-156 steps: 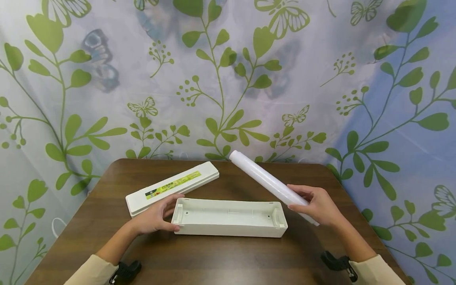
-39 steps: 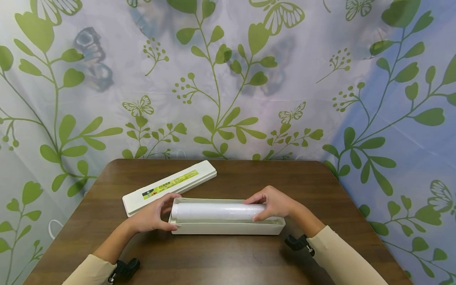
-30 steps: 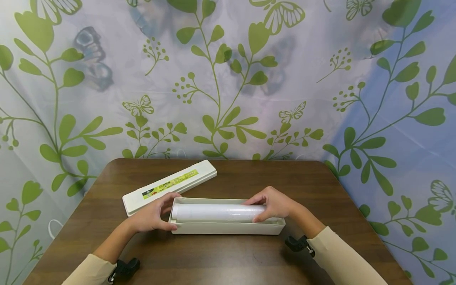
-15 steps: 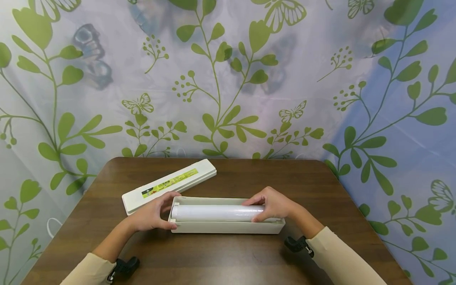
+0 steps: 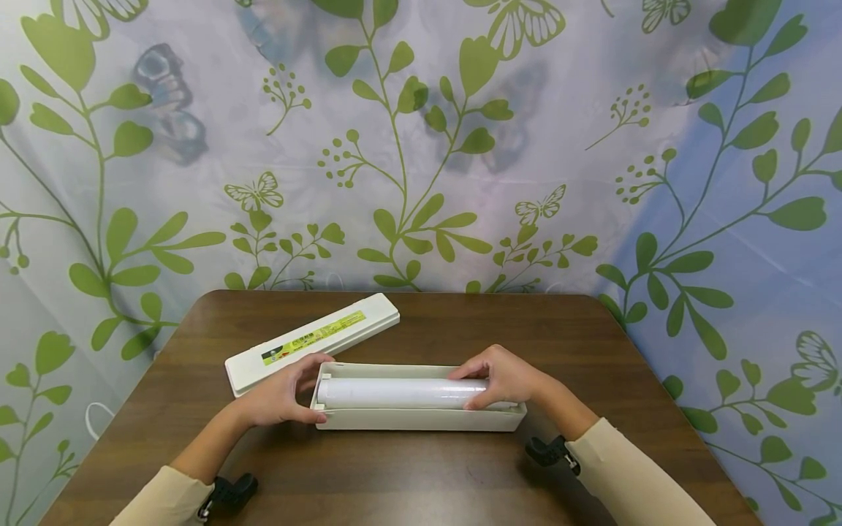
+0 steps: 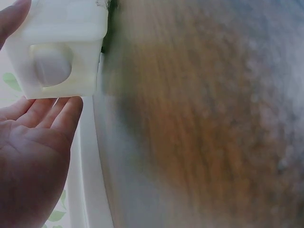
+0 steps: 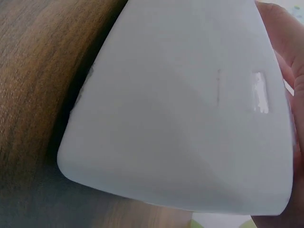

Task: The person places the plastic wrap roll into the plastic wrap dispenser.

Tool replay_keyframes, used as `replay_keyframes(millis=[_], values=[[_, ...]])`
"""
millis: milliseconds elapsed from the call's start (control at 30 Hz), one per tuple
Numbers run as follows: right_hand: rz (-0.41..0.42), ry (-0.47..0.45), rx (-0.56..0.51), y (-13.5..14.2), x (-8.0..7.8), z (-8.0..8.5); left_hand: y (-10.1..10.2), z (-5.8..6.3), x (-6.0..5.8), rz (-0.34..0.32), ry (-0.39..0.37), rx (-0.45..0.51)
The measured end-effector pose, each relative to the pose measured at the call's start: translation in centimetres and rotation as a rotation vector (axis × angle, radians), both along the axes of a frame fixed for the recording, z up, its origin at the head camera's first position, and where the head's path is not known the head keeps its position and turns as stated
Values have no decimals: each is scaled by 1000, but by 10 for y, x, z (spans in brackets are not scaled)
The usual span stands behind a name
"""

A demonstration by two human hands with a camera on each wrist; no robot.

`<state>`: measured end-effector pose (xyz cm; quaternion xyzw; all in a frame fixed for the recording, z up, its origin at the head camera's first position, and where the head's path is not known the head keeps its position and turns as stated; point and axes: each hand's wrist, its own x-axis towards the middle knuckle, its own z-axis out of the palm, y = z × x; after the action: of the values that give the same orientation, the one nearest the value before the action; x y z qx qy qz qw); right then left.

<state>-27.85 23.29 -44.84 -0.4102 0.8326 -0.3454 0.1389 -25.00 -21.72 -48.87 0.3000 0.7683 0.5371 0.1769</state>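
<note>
A long white box stands lidless on the table, its length running left to right. Inside it lies a white roll of cling film, along the box. My left hand grips the box's left end, thumb at the front corner and fingers behind; the left wrist view shows that end wall between thumb and fingers. With thumb and fingers, my right hand holds the roll near its right end, reaching over the rim. In the right wrist view the box's right end fills the middle, the hand at the edge.
A white lid with a yellow-green label lies slanted behind the box at the left, close to my left fingers. The brown wooden table reaches back to a leaf-and-butterfly patterned curtain. Black straps circle both wrists.
Several seconds ago my right hand held the roll slanted in the air right of the box; now the roll lies inside. Over the last second the hands have barely moved.
</note>
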Motion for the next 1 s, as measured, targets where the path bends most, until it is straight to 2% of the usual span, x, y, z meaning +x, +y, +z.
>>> replay_keyframes(millis=[200,700,1000], values=[[6,15,-18,1,-1,-1,0,1,0,0,-3,1],[-69,5,58,0,1,-4,0,1,0,5,-3,-4],[-61,34,77,-1,0,-5,0,0,0,4,1,-13]])
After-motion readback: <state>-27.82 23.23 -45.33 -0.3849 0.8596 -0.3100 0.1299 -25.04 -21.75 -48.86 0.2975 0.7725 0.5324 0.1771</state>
